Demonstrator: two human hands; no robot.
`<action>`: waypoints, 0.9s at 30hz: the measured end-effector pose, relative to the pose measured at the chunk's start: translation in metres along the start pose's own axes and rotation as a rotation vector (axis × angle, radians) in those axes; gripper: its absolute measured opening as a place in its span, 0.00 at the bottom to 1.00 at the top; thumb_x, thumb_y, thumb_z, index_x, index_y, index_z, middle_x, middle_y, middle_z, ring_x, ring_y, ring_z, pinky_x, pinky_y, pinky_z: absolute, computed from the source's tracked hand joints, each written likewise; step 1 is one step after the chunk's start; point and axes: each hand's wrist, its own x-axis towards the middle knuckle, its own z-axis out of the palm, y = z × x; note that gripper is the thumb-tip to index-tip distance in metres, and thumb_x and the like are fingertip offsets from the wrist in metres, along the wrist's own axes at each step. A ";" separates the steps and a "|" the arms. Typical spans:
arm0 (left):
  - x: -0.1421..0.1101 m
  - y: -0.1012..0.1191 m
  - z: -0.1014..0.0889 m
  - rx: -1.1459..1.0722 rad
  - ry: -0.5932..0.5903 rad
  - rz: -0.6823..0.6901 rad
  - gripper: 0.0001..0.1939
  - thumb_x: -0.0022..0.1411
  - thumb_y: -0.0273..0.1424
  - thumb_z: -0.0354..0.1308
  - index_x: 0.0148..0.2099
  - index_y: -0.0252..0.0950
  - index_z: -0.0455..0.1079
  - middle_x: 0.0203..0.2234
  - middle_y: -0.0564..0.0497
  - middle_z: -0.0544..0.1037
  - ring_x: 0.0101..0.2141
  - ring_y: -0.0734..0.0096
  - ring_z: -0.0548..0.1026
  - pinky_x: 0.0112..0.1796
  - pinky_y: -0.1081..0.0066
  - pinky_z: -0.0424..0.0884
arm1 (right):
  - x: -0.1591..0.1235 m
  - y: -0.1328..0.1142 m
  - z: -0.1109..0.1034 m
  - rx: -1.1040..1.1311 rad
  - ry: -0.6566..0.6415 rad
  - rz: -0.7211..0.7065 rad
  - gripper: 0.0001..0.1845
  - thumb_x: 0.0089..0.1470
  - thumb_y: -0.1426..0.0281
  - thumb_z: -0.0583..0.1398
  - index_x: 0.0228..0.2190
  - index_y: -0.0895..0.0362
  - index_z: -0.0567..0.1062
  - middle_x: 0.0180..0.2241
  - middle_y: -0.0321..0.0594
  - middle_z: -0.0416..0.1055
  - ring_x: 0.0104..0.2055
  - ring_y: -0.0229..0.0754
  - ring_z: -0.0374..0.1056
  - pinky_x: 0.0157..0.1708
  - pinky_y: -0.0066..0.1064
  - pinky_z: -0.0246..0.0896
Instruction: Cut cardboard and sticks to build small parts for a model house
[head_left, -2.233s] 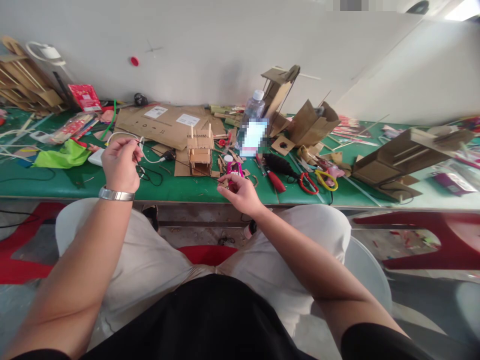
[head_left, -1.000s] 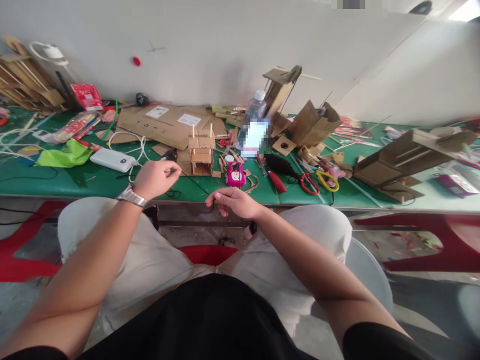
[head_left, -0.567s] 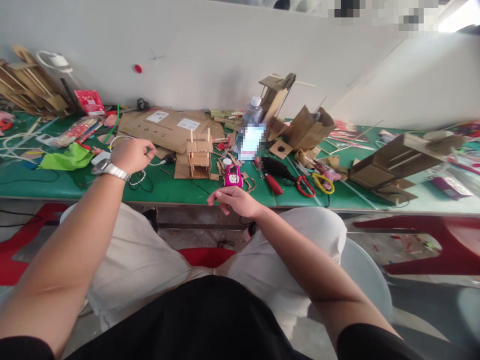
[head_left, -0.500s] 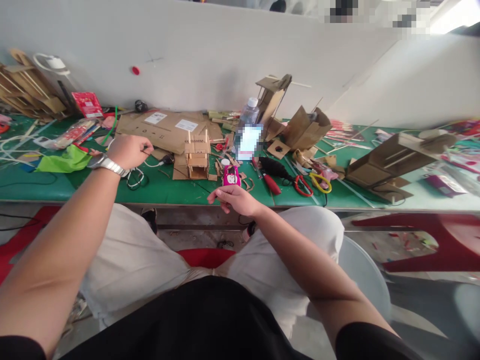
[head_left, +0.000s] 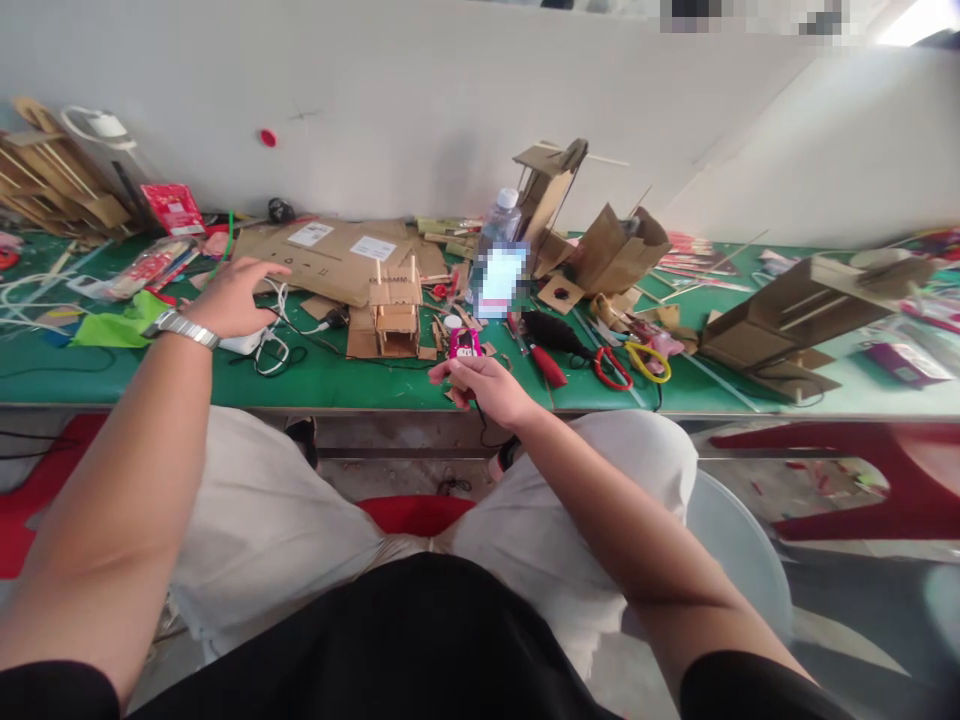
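The green table carries a cardboard stand with print ending "MM"; labels on the carton at its eleven o'clock aren't readable. At nine, the left hand spreads open, I can't see whether gripping anything; at four, the right hand pinches a black cord.

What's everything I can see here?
Wall: one, whitish, rear
Table: one, green, across middle
Cardboard: many pieces, brown, along table
Screen: one, pale, centre
Bottle: one, clear, behind screen
Pink item: one, pink, near screen
Bulb: one, black, right of pink item
Loop handles: two, red, yellow, right of bulb
Power bank: one, white, left
Cloth: one, lime, left
Packet: one, red, left
Seats: count unclear, red, below table
Scraps: many, mixed, across table
Shirt: one, black, bottom
Trousers: one pair, pale, bottom
Watch: one, silver, left
Left hand: one, bare, left
Right hand: one, bare, centre
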 end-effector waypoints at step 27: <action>-0.027 0.035 0.019 -0.312 -0.513 0.014 0.42 0.45 0.48 0.74 0.62 0.43 0.74 0.55 0.41 0.81 0.53 0.51 0.78 0.47 0.63 0.75 | 0.007 -0.011 -0.032 0.293 0.452 -0.149 0.24 0.63 0.51 0.60 0.51 0.53 0.79 0.56 0.46 0.76 0.33 0.37 0.70 0.27 0.31 0.62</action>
